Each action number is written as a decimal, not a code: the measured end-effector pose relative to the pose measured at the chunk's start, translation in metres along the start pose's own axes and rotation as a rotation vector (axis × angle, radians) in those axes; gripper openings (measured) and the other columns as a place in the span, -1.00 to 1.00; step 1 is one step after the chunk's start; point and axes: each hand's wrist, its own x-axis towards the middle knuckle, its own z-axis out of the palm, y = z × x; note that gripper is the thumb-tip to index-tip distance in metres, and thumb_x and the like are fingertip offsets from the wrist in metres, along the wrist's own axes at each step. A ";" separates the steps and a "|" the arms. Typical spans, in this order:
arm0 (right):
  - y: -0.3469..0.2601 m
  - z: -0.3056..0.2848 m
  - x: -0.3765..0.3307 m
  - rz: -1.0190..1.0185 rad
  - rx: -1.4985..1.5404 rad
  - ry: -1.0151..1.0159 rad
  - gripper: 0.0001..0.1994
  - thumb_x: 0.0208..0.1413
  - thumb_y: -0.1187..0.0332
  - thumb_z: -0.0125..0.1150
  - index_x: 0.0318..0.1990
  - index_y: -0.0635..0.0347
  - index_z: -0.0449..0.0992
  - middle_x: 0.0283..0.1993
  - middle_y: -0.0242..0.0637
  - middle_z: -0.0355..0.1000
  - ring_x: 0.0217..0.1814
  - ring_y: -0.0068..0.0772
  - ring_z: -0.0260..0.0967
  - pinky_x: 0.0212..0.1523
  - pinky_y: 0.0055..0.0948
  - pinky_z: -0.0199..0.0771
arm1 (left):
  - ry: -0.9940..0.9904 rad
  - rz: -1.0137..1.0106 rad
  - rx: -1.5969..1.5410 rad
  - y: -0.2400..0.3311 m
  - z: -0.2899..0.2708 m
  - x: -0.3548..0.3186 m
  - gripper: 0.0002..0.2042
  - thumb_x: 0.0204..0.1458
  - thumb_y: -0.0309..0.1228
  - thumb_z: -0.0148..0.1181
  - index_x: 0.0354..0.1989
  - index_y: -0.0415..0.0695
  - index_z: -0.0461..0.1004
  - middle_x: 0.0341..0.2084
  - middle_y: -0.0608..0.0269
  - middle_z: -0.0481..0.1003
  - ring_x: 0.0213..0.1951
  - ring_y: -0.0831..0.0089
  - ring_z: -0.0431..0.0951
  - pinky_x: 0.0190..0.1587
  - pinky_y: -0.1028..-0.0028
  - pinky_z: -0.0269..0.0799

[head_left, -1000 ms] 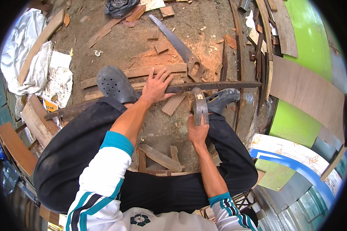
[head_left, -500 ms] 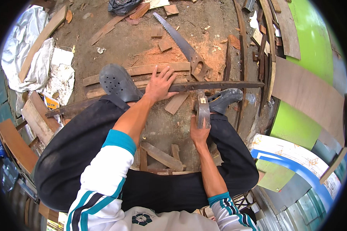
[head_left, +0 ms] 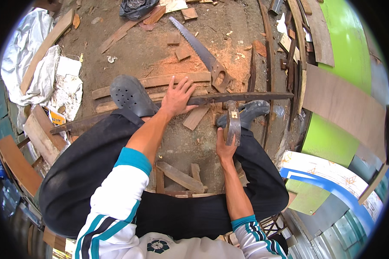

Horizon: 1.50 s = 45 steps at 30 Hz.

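Note:
A long dark wooden strip (head_left: 255,97) runs across the ground between my feet. My left hand (head_left: 177,98) rests on it with the fingers stretched out and spread, their tips reaching over lighter boards (head_left: 160,80) lying behind it. My right hand (head_left: 225,149) is wrapped round a claw hammer with a metal head (head_left: 234,125); its handle is mostly hidden by the head and hand. The hammer head is held just on the near side of the strip, beside my right shoe (head_left: 253,113). I cannot tell whether its face touches the strip.
A handsaw (head_left: 199,47) with a wooden handle lies beyond the strip amid sawdust. Small wood blocks (head_left: 183,53) are scattered near it. My left shoe (head_left: 132,93) stands by the boards. Green panels (head_left: 333,138) lie at the right, white sacking (head_left: 23,60) at the far left.
The hammer in my right hand has shifted slightly right and its head has turned a little. My left hand stays in place on the strip.

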 end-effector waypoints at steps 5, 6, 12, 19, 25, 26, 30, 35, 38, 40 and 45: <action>-0.007 -0.020 -0.021 0.083 0.118 -0.147 -0.88 0.17 0.42 0.28 -0.31 0.29 0.50 -0.43 -0.20 0.45 -0.44 -0.27 0.39 -0.35 -0.28 0.40 | -0.018 -0.010 -0.008 0.007 -0.002 -0.007 -0.18 -0.02 0.30 0.22 0.32 0.00 0.33 0.29 0.22 0.32 0.41 0.24 0.15 0.46 -0.16 -0.13; -0.002 -0.020 -0.022 0.055 0.108 -0.182 -0.89 0.16 0.43 0.29 -0.33 0.27 0.51 -0.48 -0.18 0.44 -0.49 -0.24 0.39 -0.40 -0.28 0.39 | -0.014 -0.005 -0.006 0.007 -0.002 -0.006 -0.19 -0.02 0.30 0.22 0.31 0.00 0.34 0.28 0.22 0.33 0.41 0.24 0.16 0.46 -0.16 -0.12; 0.048 -0.038 0.000 0.058 -0.417 -0.617 -0.84 0.00 0.29 0.29 -0.29 0.12 0.57 -0.47 0.01 0.52 -0.41 0.13 0.52 -0.40 -0.02 0.50 | 0.003 0.028 -0.020 0.006 0.002 -0.006 -0.26 -0.01 0.28 0.22 0.25 0.04 0.41 0.25 0.23 0.36 0.39 0.25 0.20 0.44 -0.16 -0.09; 0.062 -0.066 0.011 -0.202 -0.365 -0.710 -0.84 -0.15 0.35 0.32 -0.39 0.10 0.49 -0.53 -0.16 0.49 -0.47 -0.02 0.51 -0.43 -0.12 0.51 | 0.013 0.042 -0.033 0.005 0.006 -0.007 -0.29 0.01 0.25 0.23 0.23 0.05 0.42 0.24 0.22 0.37 0.37 0.26 0.23 0.43 -0.12 -0.03; 0.069 -0.047 0.047 -0.510 -0.218 -0.634 -0.84 -0.13 0.36 0.33 -0.49 0.08 0.42 -0.62 -0.22 0.41 -0.56 -0.09 0.46 -0.51 -0.18 0.44 | -0.020 0.029 -0.013 0.005 0.003 -0.006 -0.27 0.02 0.24 0.23 0.27 0.01 0.39 0.24 0.23 0.37 0.37 0.25 0.23 0.44 -0.07 -0.01; 0.071 -0.044 0.058 -0.456 -0.300 -0.668 -0.83 -0.15 0.35 0.34 -0.49 0.08 0.41 -0.61 -0.20 0.43 -0.56 -0.04 0.45 -0.51 -0.13 0.44 | -0.016 0.036 -0.008 0.004 0.002 -0.003 -0.27 0.02 0.24 0.23 0.27 0.01 0.38 0.24 0.23 0.37 0.37 0.25 0.23 0.44 -0.07 0.00; 0.082 -0.026 0.067 -0.254 -0.433 -0.642 -0.77 -0.16 0.28 0.39 -0.47 0.10 0.41 -0.57 -0.19 0.47 -0.54 -0.02 0.46 -0.49 -0.11 0.45 | -0.035 0.045 -0.009 0.006 0.003 -0.004 -0.27 0.02 0.23 0.24 0.27 0.01 0.38 0.25 0.23 0.36 0.37 0.26 0.21 0.45 -0.06 0.00; 0.073 -0.051 0.070 -0.528 -0.319 -0.692 -0.80 -0.20 0.33 0.37 -0.44 0.09 0.43 -0.57 -0.23 0.47 -0.54 -0.04 0.47 -0.47 -0.12 0.47 | -0.050 0.025 -0.014 0.004 0.005 -0.006 -0.26 0.01 0.23 0.24 0.26 -0.01 0.39 0.25 0.22 0.36 0.37 0.24 0.21 0.44 -0.07 0.00; 0.076 -0.047 0.070 -0.326 -0.439 -0.703 -0.77 -0.24 0.32 0.37 -0.41 0.10 0.45 -0.57 -0.17 0.47 -0.50 0.01 0.49 -0.46 -0.10 0.48 | 0.019 0.040 -0.031 0.006 0.005 -0.004 -0.26 -0.05 0.18 0.33 0.23 -0.06 0.42 0.21 0.21 0.39 0.34 0.22 0.26 0.43 -0.04 0.02; 0.075 -0.034 0.071 -0.080 -0.559 -0.678 -0.76 -0.26 0.31 0.35 -0.41 0.11 0.42 -0.56 -0.11 0.48 -0.47 0.04 0.51 -0.47 -0.07 0.47 | 0.013 0.045 -0.048 0.006 0.002 -0.002 -0.26 -0.05 0.16 0.34 0.23 -0.07 0.42 0.21 0.20 0.39 0.34 0.21 0.26 0.43 -0.05 0.03; 0.078 -0.042 0.080 -0.387 -0.348 -0.615 -0.71 -0.20 0.18 0.45 -0.45 0.07 0.45 -0.58 -0.20 0.46 -0.53 -0.01 0.47 -0.49 -0.11 0.46 | 0.028 0.049 -0.040 0.004 0.002 -0.002 -0.26 -0.07 0.14 0.35 0.21 -0.09 0.42 0.20 0.19 0.39 0.33 0.20 0.28 0.42 -0.05 0.05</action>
